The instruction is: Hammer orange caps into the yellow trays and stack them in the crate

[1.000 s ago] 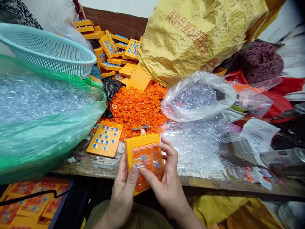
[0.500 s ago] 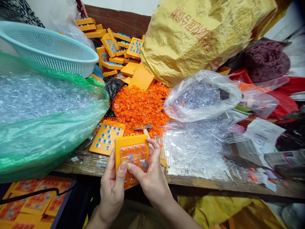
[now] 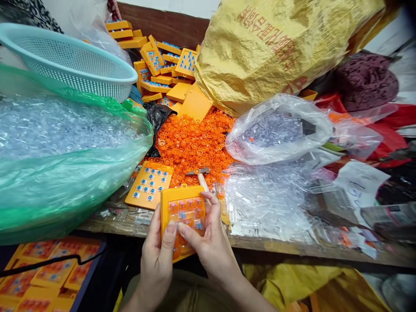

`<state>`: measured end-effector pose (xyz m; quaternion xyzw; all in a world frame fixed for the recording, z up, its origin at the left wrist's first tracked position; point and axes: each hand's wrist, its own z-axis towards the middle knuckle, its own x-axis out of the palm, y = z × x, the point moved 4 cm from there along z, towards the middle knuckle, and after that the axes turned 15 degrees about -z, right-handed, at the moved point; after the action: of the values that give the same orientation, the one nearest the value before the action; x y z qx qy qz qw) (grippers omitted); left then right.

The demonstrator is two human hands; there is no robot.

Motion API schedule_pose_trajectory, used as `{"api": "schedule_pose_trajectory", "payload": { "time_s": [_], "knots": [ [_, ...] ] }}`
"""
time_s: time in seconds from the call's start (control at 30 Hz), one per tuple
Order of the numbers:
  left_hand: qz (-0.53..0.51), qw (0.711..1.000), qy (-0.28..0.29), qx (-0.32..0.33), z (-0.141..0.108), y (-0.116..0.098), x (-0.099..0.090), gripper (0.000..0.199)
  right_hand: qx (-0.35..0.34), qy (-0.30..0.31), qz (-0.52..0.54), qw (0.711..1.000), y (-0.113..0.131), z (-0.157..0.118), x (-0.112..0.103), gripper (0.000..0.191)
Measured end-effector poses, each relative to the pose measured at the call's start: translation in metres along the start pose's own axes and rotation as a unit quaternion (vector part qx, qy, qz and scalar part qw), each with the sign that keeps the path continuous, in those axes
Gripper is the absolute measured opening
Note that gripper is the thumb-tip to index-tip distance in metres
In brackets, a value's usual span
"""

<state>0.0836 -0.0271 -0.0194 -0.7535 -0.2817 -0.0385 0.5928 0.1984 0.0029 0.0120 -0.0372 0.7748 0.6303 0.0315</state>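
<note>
Orange button panel (image 3: 186, 208), lower centre of frame, long axis roughly up-down, lies between left hand (image 3: 159, 251) and right hand (image 3: 209, 245), neither nearer; both sets of fingers hold its opposite side edges, thumb tips side by side over its face.

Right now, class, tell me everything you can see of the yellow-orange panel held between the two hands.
The yellow-orange panel looks like moulded plastic, roughly rectangular, with a raised border and a small loop on its top edge. Rows of shiny, see-through orange pieces cover its face, with a few bluish ones among them. It is held tilted, face towards the camera, at the bench's front edge. The left hand grips its left side, the right hand its right; both thumbs partly hide the lower face.
</note>
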Motion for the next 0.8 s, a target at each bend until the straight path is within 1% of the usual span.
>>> {"api": "schedule_pose_trajectory", "payload": {
  "time_s": [0.07, 0.13, 0.23, 0.3, 0.37, 0.43, 0.5, 0.6, 0.7, 0.77, 0.8],
  "knots": [
    [0.035, 0.999, -0.019, 0.026, -0.001, 0.000, -0.002, 0.064, -0.007, -0.027, -0.042, 0.999, -0.002, -0.002, -0.001, 0.067],
    [0.058, 0.997, -0.024, 0.042, -0.002, 0.000, -0.002, 0.063, -0.011, -0.044, -0.071, 0.996, -0.005, -0.003, -0.002, 0.067],
    [0.072, 0.996, -0.004, 0.048, -0.001, 0.002, -0.001, 0.057, 0.000, -0.036, -0.057, 0.998, -0.008, -0.004, 0.000, 0.069],
    [0.044, 0.998, 0.016, 0.042, -0.001, 0.002, 0.001, 0.053, -0.002, -0.039, -0.039, 0.998, -0.007, -0.004, 0.000, 0.069],
    [-0.018, 0.999, 0.030, 0.023, 0.000, 0.001, 0.004, 0.050, -0.010, -0.044, -0.025, 0.999, -0.004, -0.003, -0.001, 0.070],
    [-0.089, 0.995, 0.037, -0.011, 0.002, -0.002, 0.007, 0.050, -0.011, -0.022, -0.008, 1.000, -0.002, -0.001, 0.000, 0.071],
    [-0.149, 0.987, 0.033, -0.053, 0.004, -0.006, 0.011, 0.054, -0.006, 0.001, 0.021, 1.000, -0.001, 0.000, 0.000, 0.068],
    [-0.197, 0.974, 0.015, -0.106, 0.006, -0.013, 0.011, 0.061, 0.001, 0.017, 0.060, 0.998, -0.001, -0.001, -0.004, 0.062],
    [-0.201, 0.972, 0.021, -0.120, 0.006, -0.021, 0.003, 0.062, 0.010, 0.059, 0.073, 0.996, -0.005, -0.011, -0.005, 0.061],
    [-0.168, 0.976, 0.048, -0.132, 0.002, -0.026, -0.012, 0.059, 0.012, 0.089, 0.065, 0.994, -0.011, -0.019, -0.007, 0.058],
    [-0.140, 0.977, 0.064, -0.148, -0.002, -0.028, -0.023, 0.058, 0.010, 0.098, 0.054, 0.994, -0.014, -0.023, -0.008, 0.056]
  ]
}}
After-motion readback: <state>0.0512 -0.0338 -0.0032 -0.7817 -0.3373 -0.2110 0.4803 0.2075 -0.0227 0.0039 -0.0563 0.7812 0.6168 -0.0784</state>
